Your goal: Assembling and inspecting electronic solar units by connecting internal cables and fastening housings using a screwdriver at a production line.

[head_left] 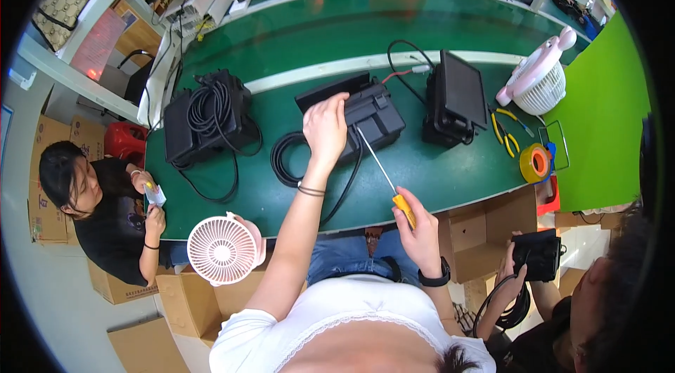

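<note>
My left hand rests on a black box-shaped device lying on the green table, fingers pressing its near left part. My right hand grips the orange handle of a long screwdriver whose thin shaft points up toward the device's near edge. A coiled black cable lies just left of the device and trails off under my left wrist.
Another black unit with a coiled cable lies to the left, a third black unit to the right. Yellow pliers, an orange tape roll and two small fans stand about. People sit at left and lower right.
</note>
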Available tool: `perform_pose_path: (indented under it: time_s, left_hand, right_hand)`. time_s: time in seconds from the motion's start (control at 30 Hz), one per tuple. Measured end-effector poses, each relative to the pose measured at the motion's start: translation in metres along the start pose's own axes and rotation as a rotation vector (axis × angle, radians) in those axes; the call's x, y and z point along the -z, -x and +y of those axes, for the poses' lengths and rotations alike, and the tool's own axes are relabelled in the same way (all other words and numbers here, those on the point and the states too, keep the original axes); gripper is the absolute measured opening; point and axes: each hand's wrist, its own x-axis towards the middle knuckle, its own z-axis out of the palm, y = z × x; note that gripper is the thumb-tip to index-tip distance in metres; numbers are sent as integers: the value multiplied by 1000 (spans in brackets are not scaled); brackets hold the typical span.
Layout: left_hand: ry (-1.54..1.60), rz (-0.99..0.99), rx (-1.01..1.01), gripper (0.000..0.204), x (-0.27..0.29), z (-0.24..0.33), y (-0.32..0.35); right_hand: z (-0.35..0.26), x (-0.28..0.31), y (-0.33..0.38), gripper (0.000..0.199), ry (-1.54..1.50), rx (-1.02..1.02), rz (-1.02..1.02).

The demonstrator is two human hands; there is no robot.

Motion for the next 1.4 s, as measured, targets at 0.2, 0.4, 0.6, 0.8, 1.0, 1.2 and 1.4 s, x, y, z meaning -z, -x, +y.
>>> perform_pose_path:
  time_s: [0.2, 0.4, 0.6, 0.8, 1.0, 1.2, 1.4]
  left_hand:
    - [3, -1, 2, 20, 2, -1, -2]
    - [-17, -6, -3, 20, 0, 0, 0]
    - [-24, -4, 1, 20, 1, 1, 2]
    - [-34, -9, 6, 20, 1, 0, 1]
    - [-42, -14, 8, 20, 0, 3, 0]
    - [-61, 9, -14, 20, 3, 0, 1]
    - [-55, 9, -18, 19, 3, 4, 3]
  right_hand:
    - [-3, -7, -1, 36, 58, 87, 37]
    - [-9, -12, 0, 36, 152, 102, 27]
    - [-8, -18, 1, 39, 237, 177, 54]
    - [-9, -23, 2, 47, 643, 300, 107]
    - [-10, -28, 1, 50, 578, 269, 75]
    - [-11, -27, -1, 53, 418, 126, -78]
    - [-8, -19, -3, 53, 178, 110, -104]
